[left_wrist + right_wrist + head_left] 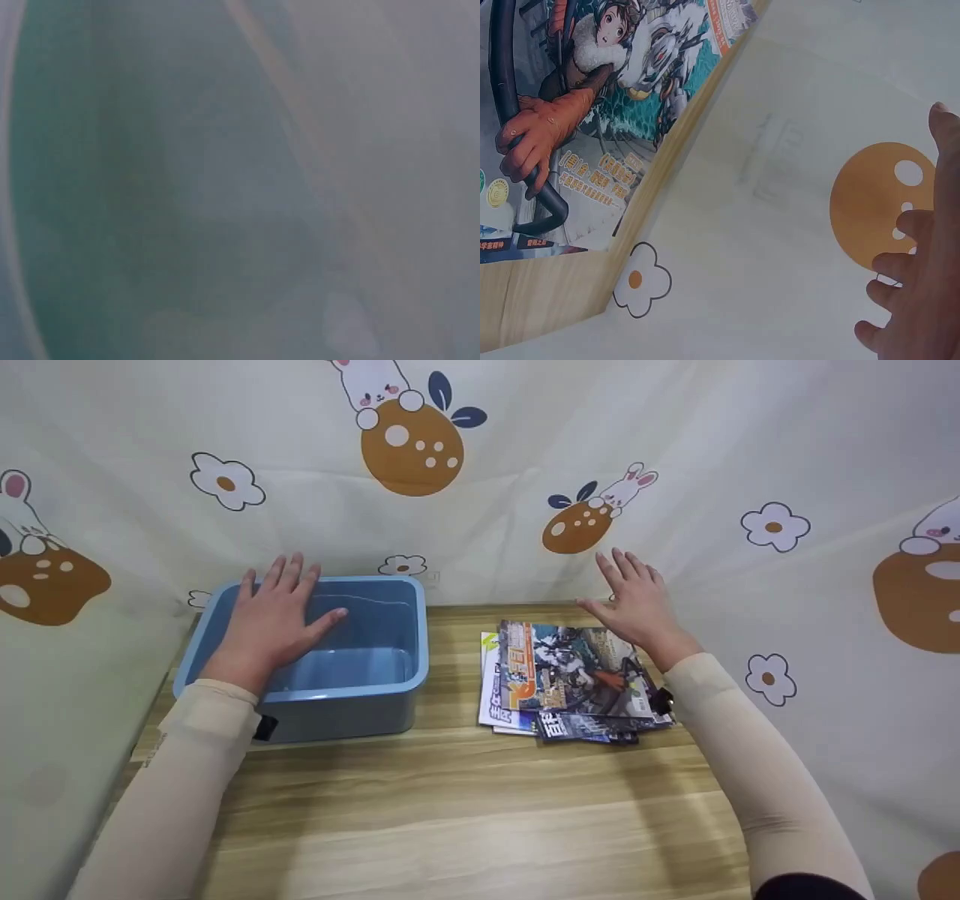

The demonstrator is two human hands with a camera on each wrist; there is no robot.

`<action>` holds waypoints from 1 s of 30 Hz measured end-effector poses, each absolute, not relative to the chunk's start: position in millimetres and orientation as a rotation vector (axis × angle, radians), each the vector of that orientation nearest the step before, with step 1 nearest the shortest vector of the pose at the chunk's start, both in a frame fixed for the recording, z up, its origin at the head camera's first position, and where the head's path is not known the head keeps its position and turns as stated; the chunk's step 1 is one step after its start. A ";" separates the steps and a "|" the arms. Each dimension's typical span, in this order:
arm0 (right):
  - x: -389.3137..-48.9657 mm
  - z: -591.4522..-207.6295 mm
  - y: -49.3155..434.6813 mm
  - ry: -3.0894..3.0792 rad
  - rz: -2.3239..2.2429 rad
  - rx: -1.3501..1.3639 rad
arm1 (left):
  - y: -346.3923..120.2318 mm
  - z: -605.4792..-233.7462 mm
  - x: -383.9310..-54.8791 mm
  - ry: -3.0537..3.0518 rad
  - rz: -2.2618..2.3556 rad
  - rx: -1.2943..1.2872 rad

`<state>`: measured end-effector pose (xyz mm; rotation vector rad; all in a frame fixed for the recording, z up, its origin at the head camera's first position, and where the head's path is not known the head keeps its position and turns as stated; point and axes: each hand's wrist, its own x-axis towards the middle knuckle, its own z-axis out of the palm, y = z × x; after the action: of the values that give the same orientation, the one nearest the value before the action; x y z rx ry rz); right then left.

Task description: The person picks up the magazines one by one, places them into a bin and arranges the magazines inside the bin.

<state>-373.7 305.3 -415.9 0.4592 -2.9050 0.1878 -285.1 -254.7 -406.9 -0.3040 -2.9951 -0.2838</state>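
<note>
My left hand [266,622] hovers over the left part of a blue plastic bin [345,712], its fingers straight and slightly spread. Nothing shows inside the part of the bin that I can see. Above the far right corner of a stack of magazines [577,667] is my right hand [637,604], fingers extended and holding nothing. The top magazine [562,112] has a colourful illustrated cover in the right wrist view, where the right hand [919,277] appears at the right edge. The left wrist view is blurred, with only bluish-green and grey surfaces.
Bin and magazines stand on a wood-grain table [465,810]. Behind and beside it hangs a pale curtain [495,525] printed with rabbits, orange fruit and flowers. The table's back edge runs close to the curtain.
</note>
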 end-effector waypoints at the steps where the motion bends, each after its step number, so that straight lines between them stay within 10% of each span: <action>1: -373.9 -416.7 304.9 -2.884 0.197 0.467 | -255.2 -407.2 -285.1 -2.989 -0.277 -0.306; 30: -357.1 -440.3 319.5 -2.749 0.358 0.545 | -311.9 -413.1 -247.8 -2.856 -0.369 -0.246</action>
<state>-357.1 319.5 -440.3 0.5450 -2.7491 0.3576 -247.8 -311.9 -413.1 -0.2457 -2.8563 -0.3688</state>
